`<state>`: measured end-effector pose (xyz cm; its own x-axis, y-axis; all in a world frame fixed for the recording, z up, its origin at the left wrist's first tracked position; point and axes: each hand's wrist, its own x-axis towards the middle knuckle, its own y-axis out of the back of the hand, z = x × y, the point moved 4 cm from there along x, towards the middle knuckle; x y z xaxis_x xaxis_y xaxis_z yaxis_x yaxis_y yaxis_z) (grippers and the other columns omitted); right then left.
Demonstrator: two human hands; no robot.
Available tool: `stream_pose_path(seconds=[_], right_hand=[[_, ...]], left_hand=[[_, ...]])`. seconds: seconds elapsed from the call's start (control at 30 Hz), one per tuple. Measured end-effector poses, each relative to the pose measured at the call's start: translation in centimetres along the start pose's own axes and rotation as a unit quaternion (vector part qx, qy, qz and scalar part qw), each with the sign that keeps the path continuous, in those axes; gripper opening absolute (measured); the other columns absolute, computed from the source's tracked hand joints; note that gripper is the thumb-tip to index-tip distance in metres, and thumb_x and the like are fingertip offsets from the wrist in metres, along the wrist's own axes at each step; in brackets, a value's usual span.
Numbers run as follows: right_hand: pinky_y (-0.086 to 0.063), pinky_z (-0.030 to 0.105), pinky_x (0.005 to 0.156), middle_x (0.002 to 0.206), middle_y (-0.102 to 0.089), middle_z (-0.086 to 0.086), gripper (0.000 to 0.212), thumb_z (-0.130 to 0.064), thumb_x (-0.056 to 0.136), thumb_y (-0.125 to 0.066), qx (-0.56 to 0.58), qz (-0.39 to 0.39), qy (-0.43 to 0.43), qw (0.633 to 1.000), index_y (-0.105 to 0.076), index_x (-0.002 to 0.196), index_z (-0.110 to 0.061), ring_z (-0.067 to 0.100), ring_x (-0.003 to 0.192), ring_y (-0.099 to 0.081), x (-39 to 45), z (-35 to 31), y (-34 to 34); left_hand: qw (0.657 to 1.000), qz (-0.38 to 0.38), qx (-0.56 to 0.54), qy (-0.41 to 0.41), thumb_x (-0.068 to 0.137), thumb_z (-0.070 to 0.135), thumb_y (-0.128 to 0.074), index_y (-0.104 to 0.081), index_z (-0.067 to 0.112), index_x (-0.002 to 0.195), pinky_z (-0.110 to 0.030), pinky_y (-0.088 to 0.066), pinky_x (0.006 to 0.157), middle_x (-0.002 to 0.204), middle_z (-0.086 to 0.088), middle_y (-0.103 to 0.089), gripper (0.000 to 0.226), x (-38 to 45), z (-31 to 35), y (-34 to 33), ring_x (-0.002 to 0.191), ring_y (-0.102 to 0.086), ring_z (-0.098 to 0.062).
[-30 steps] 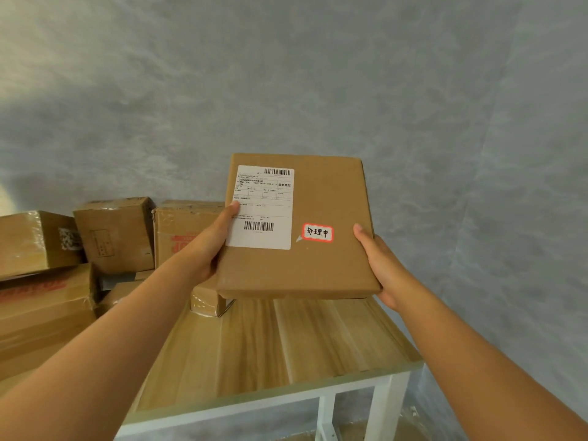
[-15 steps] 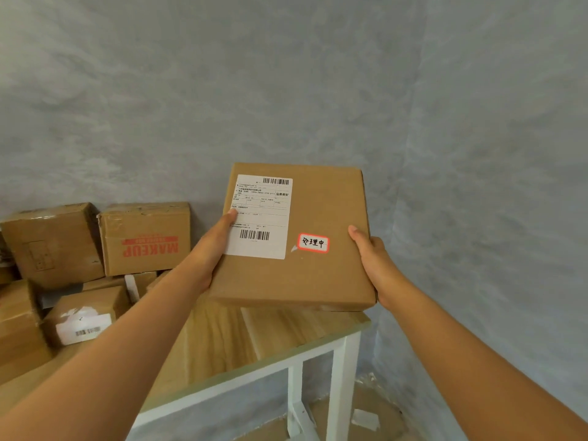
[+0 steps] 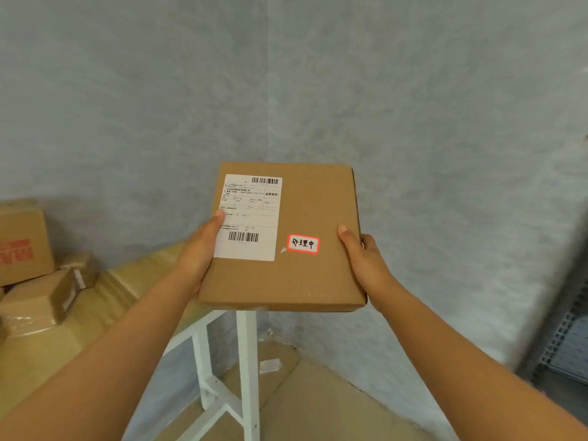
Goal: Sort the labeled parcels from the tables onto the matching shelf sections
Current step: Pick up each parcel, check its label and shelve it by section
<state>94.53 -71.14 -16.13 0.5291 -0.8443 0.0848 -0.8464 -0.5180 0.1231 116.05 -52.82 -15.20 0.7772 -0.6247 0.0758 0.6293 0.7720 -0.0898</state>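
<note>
Parcel point(image 3: 286, 246) gripped by both hands: left point(image 3: 199, 249), right point(image 3: 362, 259), thumbs on top.

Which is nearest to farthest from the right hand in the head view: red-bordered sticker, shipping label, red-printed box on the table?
From the right hand:
1. Red-bordered sticker, just left of the thumb on the held parcel.
2. Shipping label, on the parcel's left half, under the left hand thumb.
3. Red-printed box, far left on the table.
</note>
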Motion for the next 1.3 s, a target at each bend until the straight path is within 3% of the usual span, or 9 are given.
stream_pose_path(seconds=[0.23,0.43,0.57,0.73,0.9,1.07,1.23,1.3], right_hand=[[-0.052,0.042,0.092,0.108,-0.063,-0.003,0.05,-0.066,0.088,-0.051,-0.016,0.079,0.01,0.997,-0.043,0.121,-0.029,0.019,0.099,-0.064,-5.3,-0.8,10.7],[-0.051,0.044,0.096,0.113,-0.064,0.0,0.052,-0.067,0.087,-0.051,-0.028,0.129,0.02,0.991,-0.042,0.121,-0.028,0.021,0.102,-0.064,-9.7,-0.6,20.8],[-0.049,0.037,0.087,0.105,-0.062,-0.003,0.049,-0.065,0.09,-0.049,-0.045,0.159,0.029,0.986,-0.041,0.122,-0.028,0.017,0.096,-0.062,-13.2,-0.6,29.2],[-0.05,0.046,0.098,0.116,-0.063,0.0,0.053,-0.068,0.086,-0.053,-0.036,0.186,0.021,0.982,-0.042,0.121,-0.029,0.022,0.105,-0.062,-17.4,0.1,40.2],[-0.048,0.039,0.09,0.112,-0.061,-0.001,0.047,-0.062,0.09,-0.052,-0.045,0.227,0.029,0.973,-0.04,0.118,-0.027,0.02,0.104,-0.06,-21.2,0.4,49.0],[-0.047,0.036,0.085,0.111,-0.059,-0.001,0.048,-0.062,0.091,-0.05,-0.053,0.266,0.021,0.962,-0.041,0.12,-0.024,0.018,0.099,-0.06,-23.4,1.2,56.2],[-0.046,0.028,0.071,0.102,-0.059,-0.006,0.056,-0.059,0.093,-0.05,-0.051,0.31,0.019,0.949,-0.042,0.131,-0.018,0.008,0.088,-0.058,-24.2,2.1,62.6],[-0.045,0.028,0.075,0.105,-0.059,-0.005,0.059,-0.06,0.093,-0.049,-0.061,0.328,0.015,0.943,-0.041,0.133,-0.018,0.011,0.09,-0.058,-24.1,2.5,65.1]], left_hand=[[0.997,-0.076,-0.015,-0.01,0.094,0.06,-0.05,-0.069,0.027,0.118,-0.052,-0.05,0.101,0.109,-0.002,-0.075,0.046,-4.1,1.2,-9.0,0.102,-0.071,-0.026],[0.991,-0.126,-0.018,-0.03,0.099,0.051,-0.047,-0.069,0.025,0.111,-0.04,-0.055,0.091,0.108,-0.002,-0.076,0.037,-9.3,2.1,-18.5,0.098,-0.072,-0.023],[0.986,-0.159,-0.036,-0.031,0.098,0.054,-0.048,-0.069,0.026,0.116,-0.046,-0.052,0.097,0.109,-0.002,-0.075,0.039,-13.6,1.8,-25.9,0.101,-0.072,-0.025],[0.979,-0.196,-0.055,-0.028,0.099,0.052,-0.048,-0.068,0.027,0.114,-0.043,-0.055,0.092,0.108,-0.002,-0.076,0.035,-19.8,1.3,-36.0,0.097,-0.073,-0.023],[0.971,-0.228,-0.056,-0.031,0.099,0.051,-0.048,-0.069,0.028,0.11,-0.038,-0.056,0.081,0.103,0.0,-0.077,0.033,-24.5,1.6,-44.5,0.093,-0.074,-0.021],[0.962,-0.267,-0.04,-0.038,0.099,0.052,-0.047,-0.068,0.028,0.113,-0.041,-0.055,0.089,0.107,0.0,-0.076,0.035,-27.1,1.6,-51.8,0.097,-0.073,-0.021],[0.953,-0.299,-0.024,-0.035,0.099,0.053,-0.045,-0.068,0.031,0.108,-0.041,-0.056,0.086,0.103,0.0,-0.077,0.033,-27.9,1.3,-59.6,0.093,-0.073,-0.022],[0.949,-0.314,-0.019,-0.033,0.099,0.055,-0.045,-0.067,0.032,0.11,-0.041,-0.056,0.086,0.103,0.0,-0.076,0.034,-27.8,1.0,-62.9,0.094,-0.073,-0.023]])
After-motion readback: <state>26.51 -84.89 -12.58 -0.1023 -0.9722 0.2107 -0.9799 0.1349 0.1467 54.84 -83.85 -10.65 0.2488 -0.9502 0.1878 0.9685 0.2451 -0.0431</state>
